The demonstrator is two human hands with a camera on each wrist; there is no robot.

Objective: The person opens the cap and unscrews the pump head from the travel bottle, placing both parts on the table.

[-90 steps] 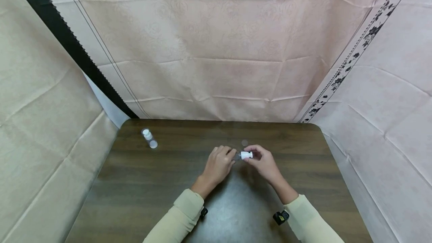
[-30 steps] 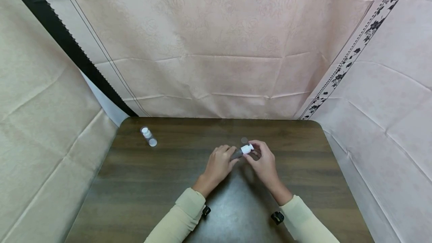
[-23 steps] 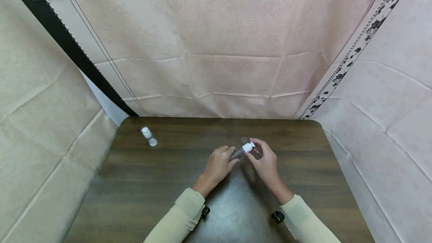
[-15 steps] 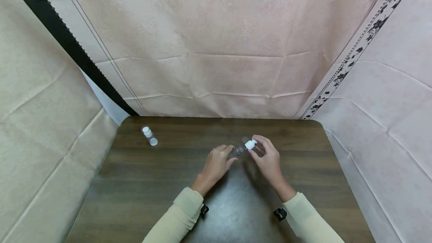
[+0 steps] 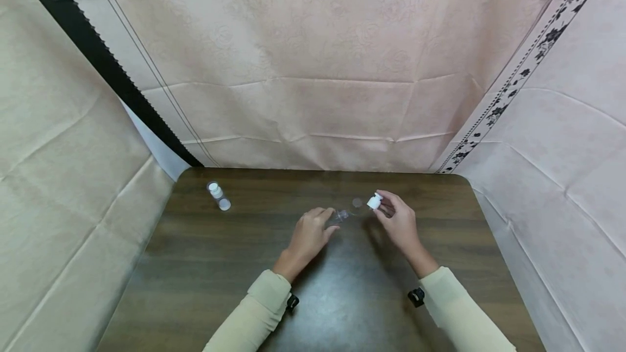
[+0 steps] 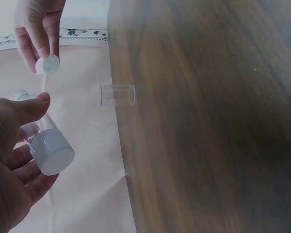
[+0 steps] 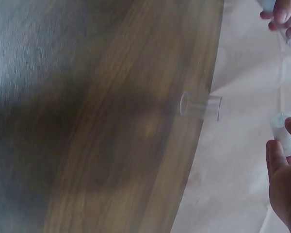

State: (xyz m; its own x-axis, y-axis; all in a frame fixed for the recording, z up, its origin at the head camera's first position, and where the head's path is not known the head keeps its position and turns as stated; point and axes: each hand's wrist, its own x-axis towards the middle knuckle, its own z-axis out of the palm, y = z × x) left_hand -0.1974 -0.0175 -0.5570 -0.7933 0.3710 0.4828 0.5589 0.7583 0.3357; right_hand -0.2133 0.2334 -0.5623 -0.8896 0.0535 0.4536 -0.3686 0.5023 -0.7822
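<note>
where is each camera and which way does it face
Head: on the head, facing forward and down at the wooden table; sleeves, left grip and right grip show.
Left wrist: on that wrist, facing the left grip's clear bottle; right grip shows beyond.
Right wrist: on that wrist, facing the wooden table and right grip's white bottle top; left grip shows.
Wrist views share the clear tube.

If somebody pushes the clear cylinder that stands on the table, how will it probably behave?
The clear cylinder may tip easily, since it stands upright, taller than wide. Once on its side, it would probably roll, as its wall is round. The thin, see-through wall suggests it is light, so a soft push could move it.
</note>
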